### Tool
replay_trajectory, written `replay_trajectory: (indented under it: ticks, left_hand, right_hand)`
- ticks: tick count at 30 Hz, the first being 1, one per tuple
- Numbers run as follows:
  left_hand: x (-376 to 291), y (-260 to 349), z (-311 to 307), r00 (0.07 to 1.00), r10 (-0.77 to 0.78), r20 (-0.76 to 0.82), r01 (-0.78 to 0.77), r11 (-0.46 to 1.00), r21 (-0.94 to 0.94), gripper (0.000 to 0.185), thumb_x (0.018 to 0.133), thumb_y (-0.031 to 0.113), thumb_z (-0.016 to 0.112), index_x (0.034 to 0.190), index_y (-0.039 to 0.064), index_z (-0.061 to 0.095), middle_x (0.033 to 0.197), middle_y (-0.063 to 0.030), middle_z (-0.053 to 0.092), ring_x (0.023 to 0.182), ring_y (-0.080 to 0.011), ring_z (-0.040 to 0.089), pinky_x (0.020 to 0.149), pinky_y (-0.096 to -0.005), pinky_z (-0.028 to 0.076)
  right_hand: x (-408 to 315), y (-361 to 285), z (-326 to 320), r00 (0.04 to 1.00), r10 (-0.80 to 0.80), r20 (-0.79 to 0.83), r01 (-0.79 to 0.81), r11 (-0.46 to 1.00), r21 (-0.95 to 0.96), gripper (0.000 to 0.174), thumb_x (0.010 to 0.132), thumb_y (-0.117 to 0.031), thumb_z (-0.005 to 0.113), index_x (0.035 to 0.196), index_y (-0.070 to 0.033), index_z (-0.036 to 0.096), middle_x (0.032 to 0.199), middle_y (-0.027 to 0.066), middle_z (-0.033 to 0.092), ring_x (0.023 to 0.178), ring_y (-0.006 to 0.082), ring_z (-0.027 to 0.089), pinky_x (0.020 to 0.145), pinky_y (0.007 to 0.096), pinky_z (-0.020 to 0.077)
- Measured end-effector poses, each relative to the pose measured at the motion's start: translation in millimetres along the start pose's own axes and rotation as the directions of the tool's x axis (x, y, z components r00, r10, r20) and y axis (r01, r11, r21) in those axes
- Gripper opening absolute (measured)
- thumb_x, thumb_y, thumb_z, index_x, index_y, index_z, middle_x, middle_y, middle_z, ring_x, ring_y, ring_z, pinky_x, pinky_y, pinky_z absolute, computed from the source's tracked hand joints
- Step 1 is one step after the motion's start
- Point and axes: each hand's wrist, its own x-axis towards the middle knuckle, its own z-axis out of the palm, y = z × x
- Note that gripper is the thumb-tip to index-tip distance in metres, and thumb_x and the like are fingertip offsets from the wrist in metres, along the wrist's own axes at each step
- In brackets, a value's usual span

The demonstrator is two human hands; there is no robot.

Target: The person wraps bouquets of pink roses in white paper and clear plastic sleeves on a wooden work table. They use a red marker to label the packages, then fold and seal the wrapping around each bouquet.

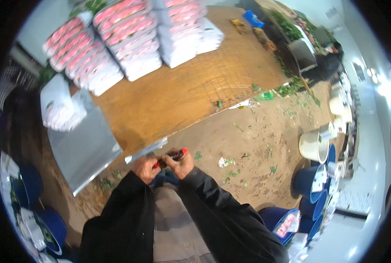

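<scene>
Close in front of my body, both hands are together at the table's near edge. My right hand [183, 167] grips a small dark tool with red ends [173, 155]; blur hides exactly what it is. The fingers of my left hand [145, 170] are closed at the tool's other red end. Just beyond them, a strip of clear plastic [146, 150] lies along the edge of the wooden table [169, 102]. To the left, a grey plastic sheet [83, 154] overhangs the edge, with white wrapping sleeves [59, 105] on its far end.
Stacks of wrapped pink roses [126, 36] stand on the table's far side. Leaves and stems [230, 172] litter the floor. Blue buckets [309, 180] and a cream bucket [312, 146] stand at right, more blue buckets [52, 227] at left. A person [327, 65] is at the far right.
</scene>
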Motion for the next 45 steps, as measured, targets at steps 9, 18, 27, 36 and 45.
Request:
replay_trajectory:
  ticks: [9,18,27,36,45]
  left_hand:
    - [87,8,5,0.987,0.13,0.099,-0.132,0.991,0.02,0.029,0.078,0.007,0.068,0.107,0.008,0.072,0.091,-0.0169,0.069,0.083,-0.0357,0.067,0.071,-0.0397,0.053]
    - [194,26,40,0.966,0.078,0.248,-0.104,0.99,0.095,0.067,0.082,0.024,0.077,0.141,0.008,0.049,0.134,-0.0187,0.055,0.123,-0.0371,0.051,0.102,-0.0428,0.044]
    - [351,19,132,0.99,-0.143,0.01,0.132,0.936,0.327,0.074,0.081,0.028,0.075,0.146,0.007,0.044,0.158,-0.023,0.026,0.144,-0.0445,0.025,0.117,-0.0551,0.022]
    - [385,49,170,0.874,-0.486,0.017,0.38,0.703,0.601,0.112,0.073,0.038,0.082,0.158,0.006,0.016,0.162,-0.0282,0.005,0.149,-0.0485,0.006,0.118,-0.0591,0.013]
    - [383,52,167,0.878,-0.478,0.041,0.364,0.719,0.592,0.11,0.073,0.034,0.084,0.156,0.004,0.019,0.162,-0.0301,0.0,0.15,-0.0481,0.001,0.121,-0.054,0.013]
  right_hand:
    - [2,-7,-74,0.951,0.152,-0.269,-0.143,0.988,0.051,0.026,0.096,-0.019,0.066,0.104,0.005,0.065,0.076,0.0063,0.064,0.065,0.0119,0.061,0.06,0.0268,0.0509]
    - [30,18,-244,0.797,0.269,-0.541,-0.143,0.954,0.263,0.031,0.098,-0.022,0.062,0.108,0.007,0.066,0.075,0.0096,0.064,0.066,0.0195,0.066,0.063,0.0344,0.0574]
    - [174,72,-572,0.281,0.243,-0.928,0.173,0.939,0.298,0.033,0.098,-0.022,0.055,0.116,0.006,0.058,0.083,0.0165,0.065,0.06,0.0263,0.067,0.054,0.0385,0.0579]
    - [333,218,-888,-0.123,0.194,-0.973,-0.211,0.953,0.217,0.027,0.097,-0.015,0.059,0.115,0.004,0.058,0.074,0.0105,0.062,0.055,0.0212,0.061,0.049,0.0359,0.0521]
    - [384,250,-1013,0.178,0.143,-0.974,-0.651,0.759,-0.007,0.033,0.09,-0.036,0.063,0.108,-0.01,0.07,0.09,0.0116,0.071,0.088,0.0258,0.069,0.077,0.0388,0.0552]
